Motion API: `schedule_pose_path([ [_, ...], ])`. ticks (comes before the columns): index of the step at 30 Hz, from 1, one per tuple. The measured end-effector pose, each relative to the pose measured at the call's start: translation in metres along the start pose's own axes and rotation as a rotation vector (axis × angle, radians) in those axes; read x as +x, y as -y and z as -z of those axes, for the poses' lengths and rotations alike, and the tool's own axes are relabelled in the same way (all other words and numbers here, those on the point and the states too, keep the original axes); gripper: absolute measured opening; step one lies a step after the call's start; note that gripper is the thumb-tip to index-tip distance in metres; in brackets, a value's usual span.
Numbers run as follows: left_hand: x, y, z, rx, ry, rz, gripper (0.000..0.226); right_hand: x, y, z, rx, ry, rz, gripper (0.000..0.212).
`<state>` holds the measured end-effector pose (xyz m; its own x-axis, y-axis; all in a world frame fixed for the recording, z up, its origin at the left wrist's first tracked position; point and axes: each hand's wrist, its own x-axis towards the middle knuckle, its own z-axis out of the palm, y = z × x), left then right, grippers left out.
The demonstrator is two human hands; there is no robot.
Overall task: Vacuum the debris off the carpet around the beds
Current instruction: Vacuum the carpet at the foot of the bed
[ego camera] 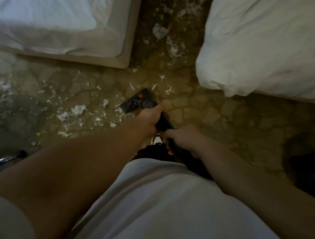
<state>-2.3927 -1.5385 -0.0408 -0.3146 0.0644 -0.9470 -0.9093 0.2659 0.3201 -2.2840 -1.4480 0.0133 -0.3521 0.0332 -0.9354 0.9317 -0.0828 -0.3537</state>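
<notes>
**Vacuum head at the edge of the scraps**

Both hands grip the black wand (165,122). The left hand (150,117) is lower and nearer the vacuum head (138,101), and the right hand (184,140) is behind it. The head rests on the carpet (209,111) ahead of the hands, its long axis slanted. Shredded debris (78,110) lies mostly to its left, with more between the left bed (57,19) and right bed (270,43).

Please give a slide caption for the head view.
Left hand and right hand grip the vacuum wand; its floor head sits among white debris on the carpet.
</notes>
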Motion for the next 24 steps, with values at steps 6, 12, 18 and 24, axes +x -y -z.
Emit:
schedule_pose_path([
  [6,0.007,-0.032,0.036,-0.042,-0.028,-0.017,0.014,0.015,0.043,-0.023,-0.102,0.046,0.025,0.038],
  [12,0.004,-0.035,0.011,-0.028,-0.005,0.02,0.016,0.009,0.043,0.001,-0.098,-0.009,0.024,0.032],
  [18,-0.007,-0.02,-0.064,0.137,0.146,0.095,0.032,-0.019,0.009,0.063,0.0,-0.089,-0.063,0.027],
  [24,-0.015,-0.021,-0.121,0.189,0.186,0.153,0.031,-0.03,-0.004,0.108,0.006,-0.173,-0.075,0.032],
])
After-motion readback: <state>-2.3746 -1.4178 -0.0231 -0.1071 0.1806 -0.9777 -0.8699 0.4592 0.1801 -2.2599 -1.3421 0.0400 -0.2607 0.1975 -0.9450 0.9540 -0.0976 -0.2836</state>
